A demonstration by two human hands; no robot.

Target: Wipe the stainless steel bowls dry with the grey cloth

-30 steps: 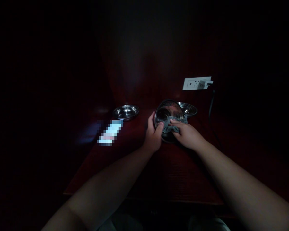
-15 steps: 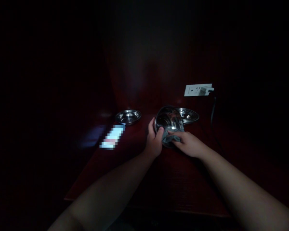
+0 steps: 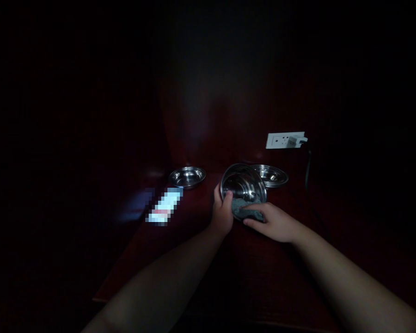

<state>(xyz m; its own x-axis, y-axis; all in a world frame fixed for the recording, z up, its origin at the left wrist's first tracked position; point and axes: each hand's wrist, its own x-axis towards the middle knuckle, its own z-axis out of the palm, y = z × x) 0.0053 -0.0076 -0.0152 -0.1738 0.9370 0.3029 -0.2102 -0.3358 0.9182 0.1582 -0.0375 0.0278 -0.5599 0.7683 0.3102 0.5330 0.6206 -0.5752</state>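
A shiny metal bowl (image 3: 241, 179) is tilted on its side, its opening turned towards me. My left hand (image 3: 223, 213) grips its left rim, the thumb over the edge and the fingers behind the outer wall. In my right hand (image 3: 275, 223) is a grey-green cloth (image 3: 245, 212), pressed against the lower part of the bowl's inside near the rim. The cloth lies bunched under the fingers and covers the bowl's bottom edge.
On the dark red table (image 3: 194, 249), a shallow metal dish (image 3: 187, 177) lies at the back left. Stacked-looking metal dishes (image 3: 275, 177) sit behind the bowl. A lit, blurred phone (image 3: 164, 206) lies at the left. A wall socket (image 3: 284, 140) holds a plug with a hanging cable (image 3: 307, 173).
The whole view has shifted, so things appear slightly lower. My right hand has opened out a little, and the cloth is more spread along the bowl's lower rim.
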